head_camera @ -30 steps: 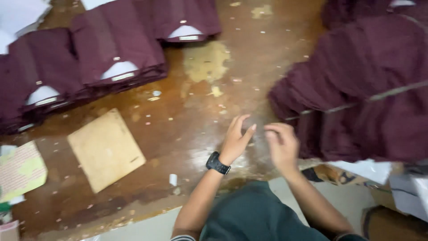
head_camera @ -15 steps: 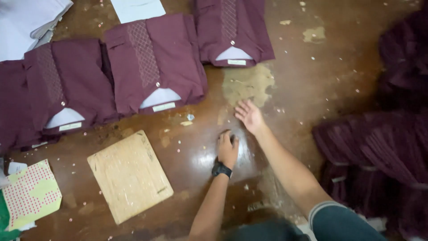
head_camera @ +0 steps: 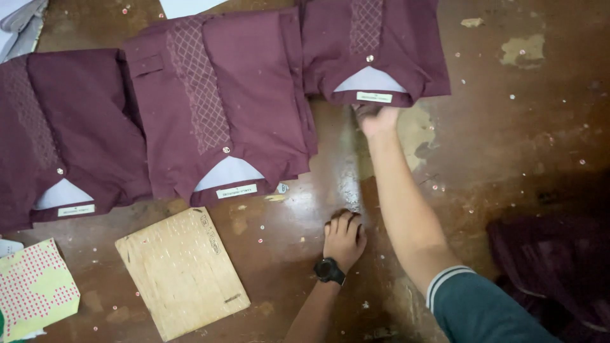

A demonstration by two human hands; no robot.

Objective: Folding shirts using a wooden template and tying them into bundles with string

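Three folded maroon shirts lie in a row on the brown floor, collars toward me: a left one [head_camera: 70,140], a middle one [head_camera: 222,108] and a right one [head_camera: 372,47]. My right hand [head_camera: 378,119] reaches out to the collar edge of the right shirt, its fingers tucked under the fabric and gripping it. My left hand [head_camera: 344,238], with a black watch on the wrist, rests palm down on the floor below the shirts and holds nothing.
A light wooden board [head_camera: 181,273] lies on the floor left of my left hand. A red-dotted sheet [head_camera: 35,292] sits at the lower left. A dark pile of maroon cloth [head_camera: 553,267] lies at the lower right. White sheets [head_camera: 19,19] show at the top left.
My right hand has stretched forward from the floor to the right shirt's collar edge. My left hand stays planted on the floor. The view has moved closer to the shirts.
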